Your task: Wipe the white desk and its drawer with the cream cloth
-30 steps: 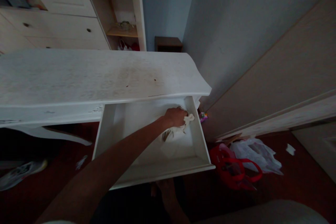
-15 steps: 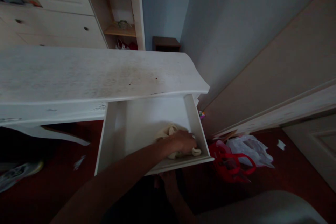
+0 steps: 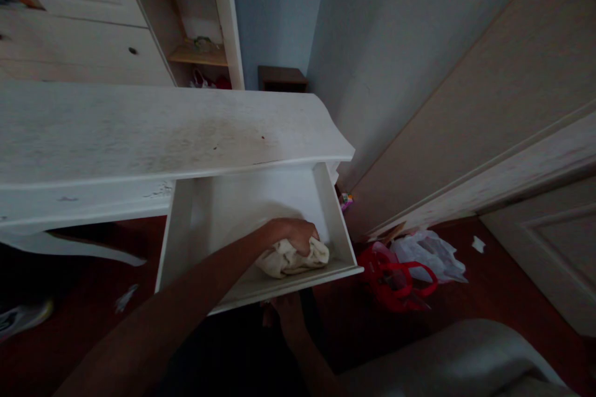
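Observation:
Inside the pulled-out white drawer (image 3: 186, 217), my left hand (image 3: 302, 234) is closed on a cream cloth (image 3: 288, 260). The crumpled cloth rests on the drawer floor, near the front panel and toward the right side. My left forearm crosses over the drawer's front edge. Just below that front edge is my right hand (image 3: 285, 313), in shadow with its fingers curled against the outside of the panel. What those fingers grip is hidden. The drawer belongs to a white table (image 3: 279, 118) with a stained, worn top.
To the right on the dark red floor lie a red bag (image 3: 393, 279) and a white plastic bag (image 3: 433, 254). A pale rounded seat or armrest (image 3: 456, 360) is at the lower right. Behind the table stand a white cabinet (image 3: 88, 43) and a small brown box-like piece (image 3: 283, 76).
My left hand has pulled the cloth leftward, away from the drawer's right front corner. The whole view has shifted slightly. My right hand stays below the drawer front.

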`<state>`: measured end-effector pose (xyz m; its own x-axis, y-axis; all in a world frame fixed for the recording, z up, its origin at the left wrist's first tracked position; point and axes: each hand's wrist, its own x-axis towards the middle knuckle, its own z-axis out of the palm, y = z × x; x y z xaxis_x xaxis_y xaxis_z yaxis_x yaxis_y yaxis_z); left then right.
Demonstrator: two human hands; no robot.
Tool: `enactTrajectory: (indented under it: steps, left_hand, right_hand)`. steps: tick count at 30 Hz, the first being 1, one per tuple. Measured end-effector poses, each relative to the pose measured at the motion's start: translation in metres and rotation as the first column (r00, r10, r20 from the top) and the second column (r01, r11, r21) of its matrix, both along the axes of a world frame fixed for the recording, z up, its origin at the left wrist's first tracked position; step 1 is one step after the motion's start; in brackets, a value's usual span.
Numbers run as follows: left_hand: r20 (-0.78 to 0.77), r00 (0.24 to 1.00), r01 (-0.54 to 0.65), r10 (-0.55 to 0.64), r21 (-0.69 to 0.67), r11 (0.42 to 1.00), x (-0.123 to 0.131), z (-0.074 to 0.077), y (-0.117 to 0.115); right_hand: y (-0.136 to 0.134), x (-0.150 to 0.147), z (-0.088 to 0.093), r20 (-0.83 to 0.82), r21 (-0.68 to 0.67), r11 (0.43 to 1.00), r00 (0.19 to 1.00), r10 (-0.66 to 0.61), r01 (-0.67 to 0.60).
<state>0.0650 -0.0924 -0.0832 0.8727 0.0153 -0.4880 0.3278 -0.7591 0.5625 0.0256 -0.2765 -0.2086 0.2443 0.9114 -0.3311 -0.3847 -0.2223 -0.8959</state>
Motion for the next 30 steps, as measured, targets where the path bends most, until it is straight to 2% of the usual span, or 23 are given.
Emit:
enactTrajectory:
  steps: [1, 3, 4, 6, 8, 10, 11, 17, 21, 26, 30]
  left_hand:
    - [-0.005, 0.998, -0.066, 0.066, -0.039, 0.997, -0.005, 0.0, 0.007]
    - [0.09, 0.957, -0.276, 0.276, -0.014, 0.961, -0.016, 0.0, 0.022]
    - [0.181, 0.9, -0.409, 0.398, 0.029, 0.912, -0.021, 0.001, 0.028]
    - [0.36, 0.742, -0.636, 0.566, 0.107, 0.765, -0.028, 0.004, 0.039]
    - [0.496, 0.6, -0.766, 0.628, 0.133, 0.628, -0.031, 0.008, 0.046]
    - [0.573, 0.523, -0.816, 0.631, 0.123, 0.565, -0.029, 0.011, 0.049]
    - [0.598, 0.504, -0.824, 0.623, 0.118, 0.554, -0.026, 0.012, 0.048]
    - [0.572, 0.59, -0.742, 0.57, 0.108, 0.661, 0.013, 0.019, 0.025]
    - [0.523, 0.697, -0.658, 0.491, 0.191, 0.729, 0.033, 0.027, 0.018]
    - [0.4, 0.888, -0.38, 0.228, 0.355, 0.854, 0.025, 0.036, 0.012]
    - [0.29, 0.957, -0.114, 0.006, 0.357, 0.927, 0.011, 0.041, -0.01]
  right_hand:
    - [0.0, 0.0, -0.001, 0.0, 0.002, 1.0, 1.0, -0.001, 0.001]
    - [0.0, -0.001, -0.003, 0.01, 0.003, 1.0, 1.0, -0.013, 0.013]
    - [0.001, -0.002, -0.003, 0.017, -0.001, 1.0, 1.0, -0.014, 0.014]
    - [0.002, -0.002, -0.002, 0.024, -0.006, 1.0, 1.0, -0.013, 0.013]
    - [0.003, -0.003, 0.0, 0.02, -0.01, 1.0, 1.0, 0.005, -0.005]
    - [0.004, -0.003, 0.001, 0.005, -0.004, 1.0, 1.0, 0.02, -0.02]
    - [0.005, -0.003, 0.002, -0.004, 0.001, 1.0, 1.0, 0.018, -0.018]
    - [0.006, -0.004, -0.001, -0.052, 0.006, 1.0, 0.998, 0.027, -0.027]
    - [0.005, -0.004, 0.006, -0.076, 0.049, 0.999, 0.997, -0.003, 0.007]
    - [0.005, -0.004, 0.013, -0.101, 0.071, 0.997, 0.995, -0.024, 0.031]
    - [0.005, -0.003, 0.01, -0.099, 0.076, 0.997, 0.995, -0.003, 0.01]
